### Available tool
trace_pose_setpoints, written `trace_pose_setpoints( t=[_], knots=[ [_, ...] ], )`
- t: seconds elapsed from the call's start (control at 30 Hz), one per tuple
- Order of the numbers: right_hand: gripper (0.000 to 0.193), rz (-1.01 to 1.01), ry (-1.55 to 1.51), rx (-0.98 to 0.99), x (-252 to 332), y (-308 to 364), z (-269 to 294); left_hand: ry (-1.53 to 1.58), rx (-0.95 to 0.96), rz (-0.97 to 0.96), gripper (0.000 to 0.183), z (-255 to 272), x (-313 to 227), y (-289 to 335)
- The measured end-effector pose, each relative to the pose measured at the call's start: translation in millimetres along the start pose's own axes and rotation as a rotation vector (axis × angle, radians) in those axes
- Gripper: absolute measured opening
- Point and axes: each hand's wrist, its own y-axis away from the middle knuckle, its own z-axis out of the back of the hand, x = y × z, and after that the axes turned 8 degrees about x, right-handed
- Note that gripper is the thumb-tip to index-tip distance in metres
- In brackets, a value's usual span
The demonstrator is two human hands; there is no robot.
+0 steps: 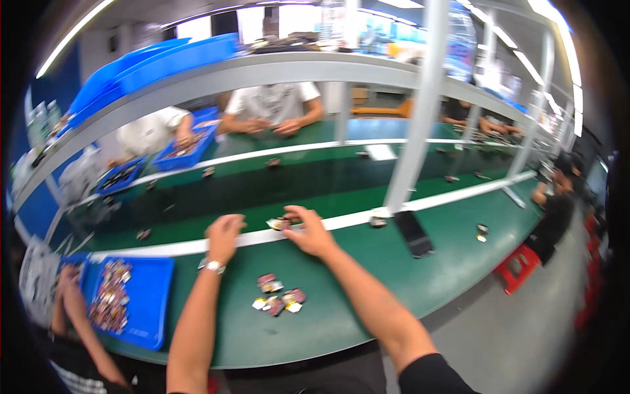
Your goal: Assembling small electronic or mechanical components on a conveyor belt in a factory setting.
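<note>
My right hand (311,234) is over the white rail at the front of the belt, thumb and fingers around a small component with a pale tab (278,224). To its left, my left hand (225,235) is above the same rail, fingers loosely curved and apart, with no object visible in them; a wristwatch (213,266) is on that wrist. Between my forearms, a loose group of similar small reddish-brown components (274,303) with white and yellow tabs lies on the green worktop (262,341).
A blue tray (146,305) of small parts stands at left, beside another person's arm (82,315). Single parts are scattered along the dark green belt (315,177). A black phone-like slab (414,234) lies right of a grey upright post (420,125). People sit across.
</note>
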Motion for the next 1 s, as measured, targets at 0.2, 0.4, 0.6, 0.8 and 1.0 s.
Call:
trace_pose_setpoints(
  t=[0.2,0.4,0.6,0.8,1.0],
  knots=[
    [0.059,0.127,0.020,0.291,68,16,13,0.650,0.617,0.280,0.035,-1,-29,24],
    [0.051,0.157,0.010,0.299,78,17,-3,0.727,0.607,0.338,0.033,13,-36,39],
    [0.028,0.091,0.142,0.040,94,21,-30,0.809,0.553,0.318,0.035,-2,-34,44],
    [0.021,0.187,0.410,0.032,78,18,-34,0.769,0.488,0.343,0.034,-10,-32,44],
    [0.013,0.218,0.296,0.046,72,15,-26,0.811,0.471,0.353,0.032,-12,-35,44]
  ],
)
